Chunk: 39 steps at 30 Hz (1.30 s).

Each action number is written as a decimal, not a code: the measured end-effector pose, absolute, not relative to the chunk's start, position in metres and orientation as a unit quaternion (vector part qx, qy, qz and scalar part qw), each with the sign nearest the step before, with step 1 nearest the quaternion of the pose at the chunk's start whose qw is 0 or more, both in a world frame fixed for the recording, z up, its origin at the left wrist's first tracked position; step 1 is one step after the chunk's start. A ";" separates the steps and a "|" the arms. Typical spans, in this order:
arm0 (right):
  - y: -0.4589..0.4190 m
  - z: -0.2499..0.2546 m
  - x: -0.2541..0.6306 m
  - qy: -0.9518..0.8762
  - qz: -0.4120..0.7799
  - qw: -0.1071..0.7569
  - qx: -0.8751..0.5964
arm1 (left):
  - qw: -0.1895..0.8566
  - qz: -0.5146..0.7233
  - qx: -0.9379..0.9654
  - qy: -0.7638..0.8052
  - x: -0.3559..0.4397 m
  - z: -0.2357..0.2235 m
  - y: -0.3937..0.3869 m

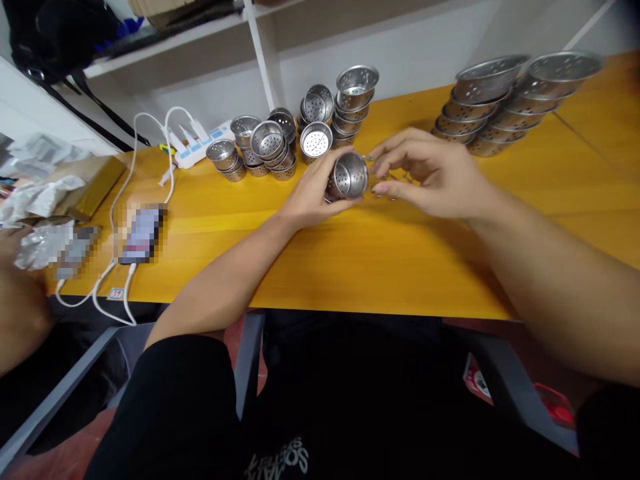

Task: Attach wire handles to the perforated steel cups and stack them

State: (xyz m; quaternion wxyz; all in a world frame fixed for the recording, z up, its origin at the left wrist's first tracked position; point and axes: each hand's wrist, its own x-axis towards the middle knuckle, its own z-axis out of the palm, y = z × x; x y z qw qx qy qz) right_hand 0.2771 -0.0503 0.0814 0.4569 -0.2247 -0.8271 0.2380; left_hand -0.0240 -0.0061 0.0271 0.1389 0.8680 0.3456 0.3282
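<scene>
My left hand (313,193) is wrapped round a small perforated metal cup (350,176), held just above the table with its mouth tilted towards me. Close to the cup's right side is my right hand (425,170), its thumb and fingers curled towards each other. Between those fingers shows a thin, shiny, smeared object (397,178), too blurred to name. Behind my left hand stand several short stacks of the same kind of cup, among them a bright-bottomed cup (316,143) and a taller stack (356,93).
Leaning stacks of wider perforated metal bowls (493,80) stand at the back right. A white power strip (203,145) with cables lies at the back left, near a charging phone (143,233). Another person's arm (20,300) rests at the far left, beside a cardboard box (97,187).
</scene>
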 end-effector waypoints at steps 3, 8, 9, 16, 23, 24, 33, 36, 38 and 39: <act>-0.041 0.077 0.281 -0.787 0.245 0.516 -0.232 | 0.111 0.368 0.868 0.314 -0.028 0.006 0.015; -0.020 0.066 0.301 -0.829 0.161 0.418 -0.335 | 0.067 0.445 0.843 0.295 -0.037 -0.016 0.043; -0.016 0.063 0.306 -0.848 0.161 0.372 -0.342 | 0.063 0.459 0.835 0.298 -0.039 -0.018 0.046; -0.002 0.050 0.319 -0.892 0.159 0.225 -0.358 | 0.101 0.461 0.827 0.305 -0.045 -0.027 0.058; -0.035 0.064 0.293 -0.847 0.135 0.342 -0.383 | 0.126 0.441 0.839 0.292 -0.036 -0.021 0.044; -0.039 0.066 0.287 -0.846 0.141 0.351 -0.376 | 0.125 0.435 0.845 0.286 -0.035 -0.020 0.042; -0.018 0.051 0.287 -0.786 0.090 0.480 -0.378 | 0.231 0.348 0.863 0.284 -0.041 -0.024 0.038; -0.001 0.040 0.298 -0.774 0.070 0.472 -0.416 | 0.265 0.324 0.855 0.306 -0.045 -0.021 0.035; 0.007 0.033 0.299 -0.781 0.076 0.441 -0.435 | 0.272 0.320 0.852 0.314 -0.045 -0.017 0.031; 0.010 0.030 0.297 -0.786 0.081 0.425 -0.442 | 0.274 0.318 0.852 0.313 -0.045 -0.015 0.028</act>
